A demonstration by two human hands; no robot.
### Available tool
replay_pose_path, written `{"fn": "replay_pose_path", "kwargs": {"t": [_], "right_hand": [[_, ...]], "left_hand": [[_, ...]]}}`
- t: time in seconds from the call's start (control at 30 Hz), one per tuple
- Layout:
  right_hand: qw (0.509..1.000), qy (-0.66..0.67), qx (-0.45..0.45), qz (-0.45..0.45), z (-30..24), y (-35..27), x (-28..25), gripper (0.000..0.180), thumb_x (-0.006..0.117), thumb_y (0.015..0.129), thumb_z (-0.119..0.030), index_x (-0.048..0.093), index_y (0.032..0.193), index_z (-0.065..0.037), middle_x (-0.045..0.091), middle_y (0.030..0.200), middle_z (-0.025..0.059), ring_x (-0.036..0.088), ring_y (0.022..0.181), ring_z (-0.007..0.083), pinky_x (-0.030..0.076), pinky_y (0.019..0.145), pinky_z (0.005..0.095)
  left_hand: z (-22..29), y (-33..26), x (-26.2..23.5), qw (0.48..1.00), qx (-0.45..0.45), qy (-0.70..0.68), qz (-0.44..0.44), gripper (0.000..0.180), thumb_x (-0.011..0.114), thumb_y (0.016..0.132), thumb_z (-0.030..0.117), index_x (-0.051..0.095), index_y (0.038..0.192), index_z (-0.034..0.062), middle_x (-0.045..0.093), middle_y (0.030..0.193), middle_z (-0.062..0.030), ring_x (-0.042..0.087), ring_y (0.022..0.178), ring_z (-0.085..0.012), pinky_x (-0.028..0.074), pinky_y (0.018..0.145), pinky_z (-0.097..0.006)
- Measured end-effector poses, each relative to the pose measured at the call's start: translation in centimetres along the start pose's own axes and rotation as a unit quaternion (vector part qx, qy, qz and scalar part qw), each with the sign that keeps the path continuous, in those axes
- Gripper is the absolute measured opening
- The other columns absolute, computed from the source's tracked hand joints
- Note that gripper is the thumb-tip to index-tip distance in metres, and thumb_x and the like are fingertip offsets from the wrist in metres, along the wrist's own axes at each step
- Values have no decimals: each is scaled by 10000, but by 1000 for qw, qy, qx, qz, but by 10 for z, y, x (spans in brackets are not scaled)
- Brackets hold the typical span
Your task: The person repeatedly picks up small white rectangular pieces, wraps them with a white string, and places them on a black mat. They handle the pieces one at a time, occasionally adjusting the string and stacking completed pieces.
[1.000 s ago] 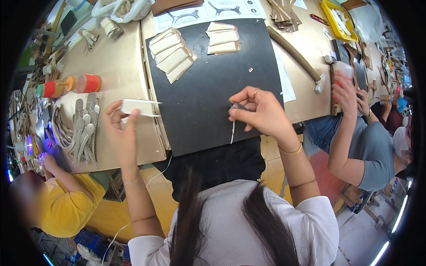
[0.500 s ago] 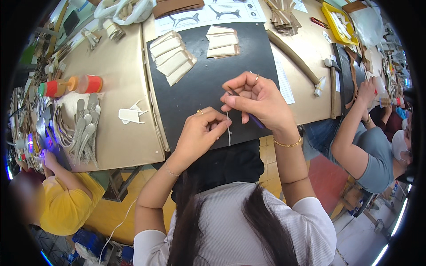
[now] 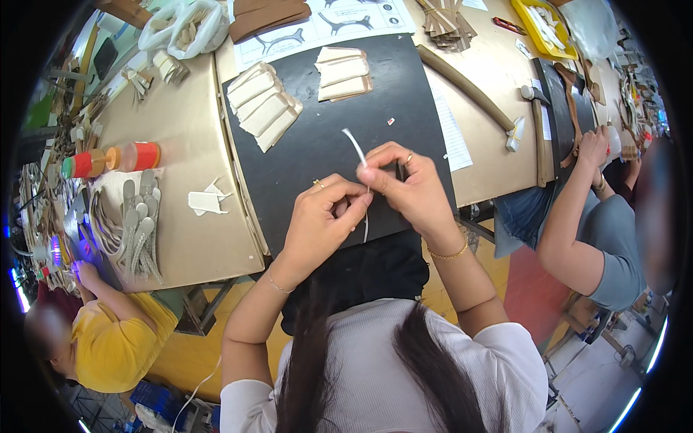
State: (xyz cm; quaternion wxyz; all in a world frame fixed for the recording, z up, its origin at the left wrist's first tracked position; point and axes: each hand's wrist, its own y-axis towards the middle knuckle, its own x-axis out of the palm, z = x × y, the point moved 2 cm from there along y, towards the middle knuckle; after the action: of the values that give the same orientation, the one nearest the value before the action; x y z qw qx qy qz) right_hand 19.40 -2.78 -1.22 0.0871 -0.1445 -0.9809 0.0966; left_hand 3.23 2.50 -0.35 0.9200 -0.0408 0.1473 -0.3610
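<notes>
A narrow white strip (image 3: pixel 353 142) is pinched between both my hands over the near part of a black work mat (image 3: pixel 317 144). My left hand (image 3: pixel 326 216) closes thumb and fingers on the strip, whose lower end hangs below them. Just beside it, almost touching, my right hand (image 3: pixel 410 189) pinches the strip higher up; its free upper end sticks out above the fingertips. Two fanned stacks of cream pieces with brown edges, a left stack (image 3: pixel 261 108) and a right stack (image 3: pixel 343 74), lie on the mat beyond my hands.
Right of the mat lie a long brown rod (image 3: pixel 465 86), a hammer (image 3: pixel 541 141) and a yellow tray (image 3: pixel 518 9). Left are red-banded jars (image 3: pixel 137 156), a white cut piece (image 3: pixel 207 201) and grey straps (image 3: pixel 141 216). Co-workers sit at both sides, one in a yellow top (image 3: pixel 119 343).
The dark, purple-handled tool in my right hand no longer shows. My right hand now pinches the white strip, and its upper end has come into view. The view has shifted slightly.
</notes>
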Motion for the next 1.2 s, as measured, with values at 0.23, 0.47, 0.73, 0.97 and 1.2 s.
{"fn": "replay_pose_path", "kwargs": {"t": [0.23,0.47,0.73,0.97,1.2], "right_hand": [[996,48,37,70,-30,8,-27,160,753,978,-166,684,1013,-26,741,863,96,380,484,-16,246,420,186],[995,40,27,92,-43,13,-36,271,816,929,-256,703,990,-17,748,821,51,424,554,-21,299,446,172],[995,10,-24,98,-41,13,-36,251,798,946,-251,704,970,-20,738,818,32,530,676,13,406,611,178],[993,-35,-45,107,-32,15,-33,217,780,961,-233,675,959,-43,722,823,25,612,769,45,469,704,211],[977,166,-91,100,-51,12,-60,185,741,983,-152,660,1045,3,734,889,135,687,660,119,350,402,161]], "left_hand": [[-3,4,21,957,-153,-218,-112,139,731,976,102,739,1052,-14,715,953,-42,604,747,-64,493,676,-210],[-2,-5,31,960,-139,-204,-129,196,734,987,154,741,1047,-32,754,916,-86,601,698,-78,472,625,-218],[11,-12,24,991,-23,-58,-120,170,747,965,148,758,918,-15,735,842,-54,616,701,-99,487,650,-256],[8,-9,18,975,-55,-124,-176,149,770,939,131,745,929,-16,736,869,-56,613,742,-108,491,712,-263],[17,0,26,992,29,20,-124,320,818,879,186,727,1132,12,716,1039,-79,600,783,-152,512,756,-292]]}}
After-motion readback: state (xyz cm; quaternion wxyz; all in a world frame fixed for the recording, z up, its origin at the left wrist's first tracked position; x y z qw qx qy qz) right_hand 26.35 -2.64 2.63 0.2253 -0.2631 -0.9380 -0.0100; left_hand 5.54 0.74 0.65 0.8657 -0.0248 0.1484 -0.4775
